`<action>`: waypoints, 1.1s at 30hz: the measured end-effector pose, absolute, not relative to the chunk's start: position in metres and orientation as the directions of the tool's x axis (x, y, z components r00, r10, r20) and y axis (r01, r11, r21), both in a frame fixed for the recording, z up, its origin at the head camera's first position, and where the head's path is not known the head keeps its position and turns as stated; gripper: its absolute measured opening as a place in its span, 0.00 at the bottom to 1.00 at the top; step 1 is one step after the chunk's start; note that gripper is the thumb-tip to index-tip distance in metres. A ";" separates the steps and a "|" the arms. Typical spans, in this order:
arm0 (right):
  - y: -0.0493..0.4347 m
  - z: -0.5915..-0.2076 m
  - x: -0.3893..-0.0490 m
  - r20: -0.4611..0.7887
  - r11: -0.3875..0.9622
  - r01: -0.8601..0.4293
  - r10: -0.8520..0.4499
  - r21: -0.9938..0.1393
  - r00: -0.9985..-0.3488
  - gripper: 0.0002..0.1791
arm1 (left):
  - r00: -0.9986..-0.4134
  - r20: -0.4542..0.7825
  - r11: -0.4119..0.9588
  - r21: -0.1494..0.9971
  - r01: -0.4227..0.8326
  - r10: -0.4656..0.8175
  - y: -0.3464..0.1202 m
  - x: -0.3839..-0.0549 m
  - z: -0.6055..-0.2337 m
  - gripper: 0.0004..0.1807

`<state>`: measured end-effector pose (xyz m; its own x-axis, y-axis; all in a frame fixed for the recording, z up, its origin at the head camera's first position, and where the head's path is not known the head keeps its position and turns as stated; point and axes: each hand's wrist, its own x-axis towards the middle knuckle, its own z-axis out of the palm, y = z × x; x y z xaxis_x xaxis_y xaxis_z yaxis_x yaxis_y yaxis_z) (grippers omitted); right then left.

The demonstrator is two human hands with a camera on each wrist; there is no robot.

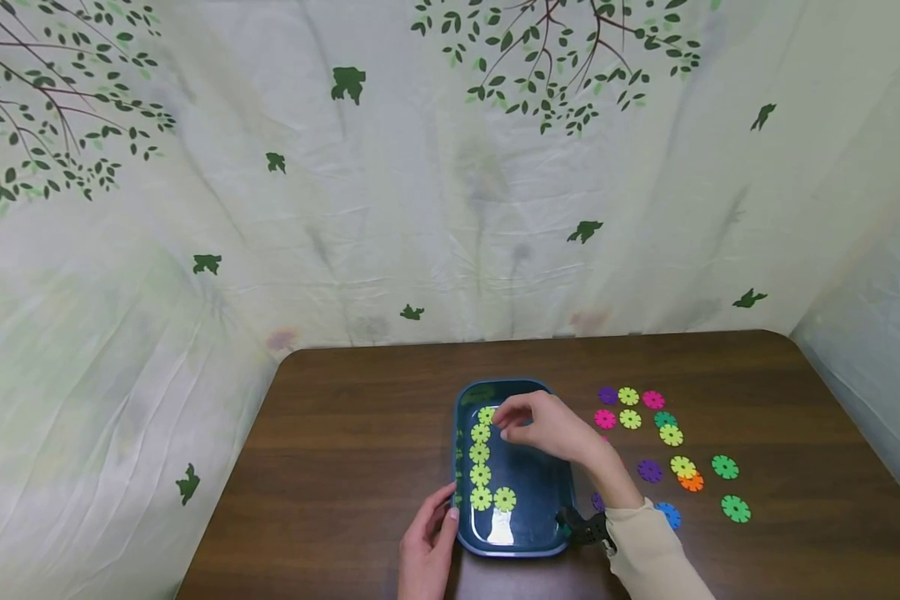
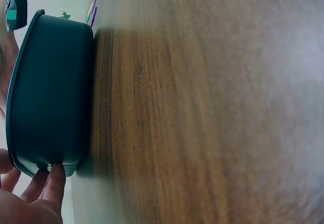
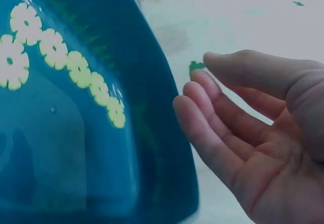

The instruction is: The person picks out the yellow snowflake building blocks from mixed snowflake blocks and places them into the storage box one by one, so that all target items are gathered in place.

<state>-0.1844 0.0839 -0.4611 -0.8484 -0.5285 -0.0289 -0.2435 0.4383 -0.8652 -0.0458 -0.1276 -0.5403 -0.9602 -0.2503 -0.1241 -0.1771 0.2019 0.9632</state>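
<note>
A dark blue tray [image 1: 528, 467] with raised walls stands on the table, holding several yellow-green notched, flower-shaped discs [image 1: 480, 475]. Most form a column along its left side; one disc [image 1: 505, 499] lies beside the column's near end. My left hand [image 1: 429, 542] grips the tray's left edge near the front, fingers [image 2: 54, 183] against the outer wall. Over the far part of the tray hovers my right hand [image 1: 543, 425], beside the farthest disc [image 1: 486, 415]. Its fingers are loosely bent, thumb and fingertips apart, and I see no disc between them.
Right of the tray, loose discs in several colours lie on the brown table [image 1: 330, 467], among them a green disc [image 1: 736, 508], a purple disc [image 1: 649, 471] and a blue disc [image 1: 669, 515] partly behind the right sleeve. A printed curtain [image 1: 390, 192] rises behind the table.
</note>
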 end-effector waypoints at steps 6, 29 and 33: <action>0.098 -0.458 -0.175 0.006 0.456 -0.227 -0.437 -0.861 -0.899 0.10 | -0.962 -0.122 0.202 0.964 -0.173 -0.244 -0.128 -0.046 -0.540 0.18; 0.183 -0.504 -0.163 0.137 0.599 -0.230 -0.198 -0.767 -0.971 0.20 | -0.967 -0.098 0.190 0.971 -0.145 -0.236 -0.128 -0.045 -0.541 0.18; 0.195 -0.514 -0.166 0.119 0.608 -0.196 -0.165 -0.769 -0.979 0.20 | -0.965 -0.109 0.190 0.969 -0.156 -0.240 -0.128 -0.046 -0.541 0.18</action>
<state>-0.1663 0.1949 -0.5138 -0.9791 -0.1651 0.1189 -0.1960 0.6078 -0.7695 -0.0455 -0.1284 -0.5413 -0.9648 -0.2395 -0.1089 -0.1565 0.1898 0.9693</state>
